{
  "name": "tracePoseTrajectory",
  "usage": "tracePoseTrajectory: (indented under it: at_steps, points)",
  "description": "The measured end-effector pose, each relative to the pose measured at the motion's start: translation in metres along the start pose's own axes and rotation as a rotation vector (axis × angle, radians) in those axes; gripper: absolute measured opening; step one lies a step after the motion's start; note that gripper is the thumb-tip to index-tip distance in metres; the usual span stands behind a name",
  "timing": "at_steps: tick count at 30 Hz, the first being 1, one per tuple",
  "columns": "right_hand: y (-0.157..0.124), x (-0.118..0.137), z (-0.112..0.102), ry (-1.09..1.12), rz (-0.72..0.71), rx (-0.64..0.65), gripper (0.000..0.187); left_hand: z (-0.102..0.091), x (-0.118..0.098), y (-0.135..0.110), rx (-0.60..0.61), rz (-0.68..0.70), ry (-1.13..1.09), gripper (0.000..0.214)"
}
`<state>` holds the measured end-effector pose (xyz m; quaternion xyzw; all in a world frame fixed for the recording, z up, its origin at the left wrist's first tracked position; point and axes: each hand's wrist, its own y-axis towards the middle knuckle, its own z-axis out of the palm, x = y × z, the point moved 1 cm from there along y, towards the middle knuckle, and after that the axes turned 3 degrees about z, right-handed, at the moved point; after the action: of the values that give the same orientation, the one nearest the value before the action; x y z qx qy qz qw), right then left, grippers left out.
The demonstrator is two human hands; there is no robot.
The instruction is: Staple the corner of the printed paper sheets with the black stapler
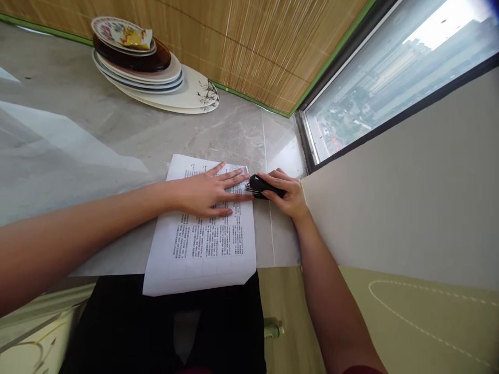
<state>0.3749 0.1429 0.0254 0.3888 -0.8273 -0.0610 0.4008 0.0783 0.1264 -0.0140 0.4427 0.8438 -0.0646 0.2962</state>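
Left hand [210, 195], head view: spread, palm down on the printed paper [202, 267], which lies on the table [117, 150] and overhangs its edge at 6 o'clock. Right hand [287, 193], at 3 o'clock from the left: fingers wrapped round a black stapler [257, 184], its nose at the paper's edge. Plates [156, 62] stacked at 11 o'clock from the paper; window [374, 78] at 2.

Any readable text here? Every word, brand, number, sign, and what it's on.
None readable.
Paper: blocks of print, too small to read.
Yellow packet: reddish marks, too blurred to read.
Stapler: no legible marking.
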Motion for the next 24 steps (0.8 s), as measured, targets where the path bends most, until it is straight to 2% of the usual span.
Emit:
tracePoseTrajectory:
  at_steps: [4, 11, 15, 19, 24]
  points:
    - [0.0, 0.007, 0.003, -0.057, -0.064, -0.047, 0.044, -0.001, -0.003, 0.001, 0.021, 0.022, -0.009, 0.067]
    - [0.001, 0.013, 0.007, -0.127, -0.047, -0.062, 0.05, 0.014, 0.018, -0.003, -0.025, -0.056, -0.008, 0.067]
    - [0.001, 0.015, 0.009, -0.175, -0.049, -0.068, 0.052, 0.003, 0.001, 0.001, -0.013, -0.028, -0.017, 0.066]
    - [0.001, 0.02, 0.01, -0.239, -0.022, -0.054, 0.051, -0.014, -0.024, 0.007, 0.067, 0.059, 0.032, 0.063]
    - [0.002, 0.024, 0.01, -0.328, 0.038, -0.006, 0.049, -0.019, -0.031, 0.008, 0.111, 0.096, 0.117, 0.06]
